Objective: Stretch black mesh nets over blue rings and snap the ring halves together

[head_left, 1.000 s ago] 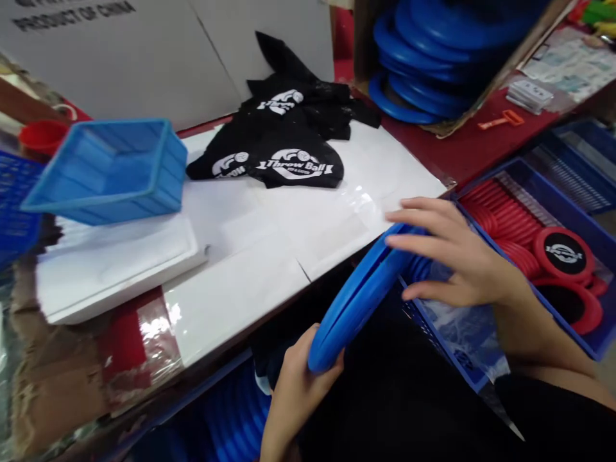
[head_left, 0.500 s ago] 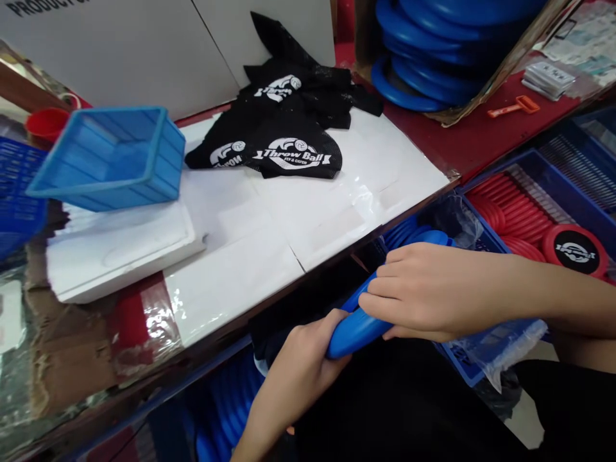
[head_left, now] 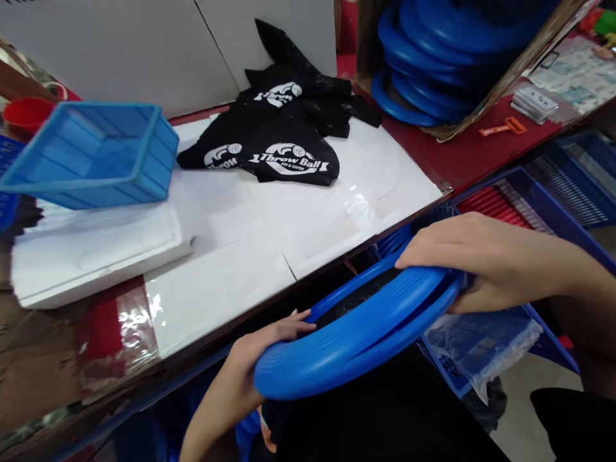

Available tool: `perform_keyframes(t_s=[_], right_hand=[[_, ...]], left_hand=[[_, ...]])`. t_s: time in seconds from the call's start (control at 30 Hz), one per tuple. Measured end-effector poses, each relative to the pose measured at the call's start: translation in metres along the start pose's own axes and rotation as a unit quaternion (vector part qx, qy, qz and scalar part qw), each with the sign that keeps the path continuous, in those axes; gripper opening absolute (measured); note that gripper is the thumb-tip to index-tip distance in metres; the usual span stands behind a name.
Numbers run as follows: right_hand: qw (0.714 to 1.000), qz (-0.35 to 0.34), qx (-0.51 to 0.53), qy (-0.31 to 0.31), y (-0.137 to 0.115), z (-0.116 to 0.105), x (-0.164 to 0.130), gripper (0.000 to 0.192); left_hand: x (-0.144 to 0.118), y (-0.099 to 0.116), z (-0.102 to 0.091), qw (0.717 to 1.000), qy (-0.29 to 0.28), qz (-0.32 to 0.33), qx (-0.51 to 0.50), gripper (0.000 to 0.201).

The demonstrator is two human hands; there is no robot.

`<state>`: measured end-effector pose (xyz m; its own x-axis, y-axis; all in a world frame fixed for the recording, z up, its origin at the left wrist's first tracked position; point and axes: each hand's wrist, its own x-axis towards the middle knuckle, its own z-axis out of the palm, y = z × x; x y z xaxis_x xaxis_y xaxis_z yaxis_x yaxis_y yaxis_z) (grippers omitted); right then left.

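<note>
A blue plastic ring point(head_left: 356, 327) lies tilted above my lap, with black mesh point(head_left: 359, 298) showing inside it. A dark gap runs along its near right side, between an upper and a lower blue rim. My left hand point(head_left: 262, 343) grips the ring's left end, fingers over the top. At the opposite end, my right hand point(head_left: 486, 260) is wrapped around the rim, its thumb side on top and fingertips partly hidden beneath. Black mesh cloths point(head_left: 298, 160) printed "Throw Ball" lie piled on the white-covered table point(head_left: 231, 276) beyond the ring.
A light blue bin point(head_left: 96, 160) stands on a white stack point(head_left: 101, 256) at left. More blue rings point(head_left: 433, 58) fill a carton at the back right. An orange tool point(head_left: 503, 127) lies on the red tabletop. Blue crates point(head_left: 568, 224), one with red pieces, stand at right.
My hands have moved apart along the blue ring, left hand leftward and right hand rightward. The ring has turned, so its broad rim and inner mesh now show. The view has shifted slightly.
</note>
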<state>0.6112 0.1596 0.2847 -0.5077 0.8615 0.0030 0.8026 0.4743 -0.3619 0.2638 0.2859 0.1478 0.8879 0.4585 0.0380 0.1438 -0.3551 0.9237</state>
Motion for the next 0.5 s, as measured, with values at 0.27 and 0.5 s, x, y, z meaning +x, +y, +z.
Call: perform_keyframes(t_s=[0.27,0.5], right_hand=[[0.997,-0.029,-0.073,0.011,-0.007,0.018,0.011,0.019],[0.995,-0.029,-0.094,-0.018,-0.014,0.015,0.021,0.029]], left_hand=[[0.002,0.032,0.0,0.978,0.089,0.109,0.153,0.054],[0.031,0.061,0.013,0.942,0.093,0.216,0.239,0.047]])
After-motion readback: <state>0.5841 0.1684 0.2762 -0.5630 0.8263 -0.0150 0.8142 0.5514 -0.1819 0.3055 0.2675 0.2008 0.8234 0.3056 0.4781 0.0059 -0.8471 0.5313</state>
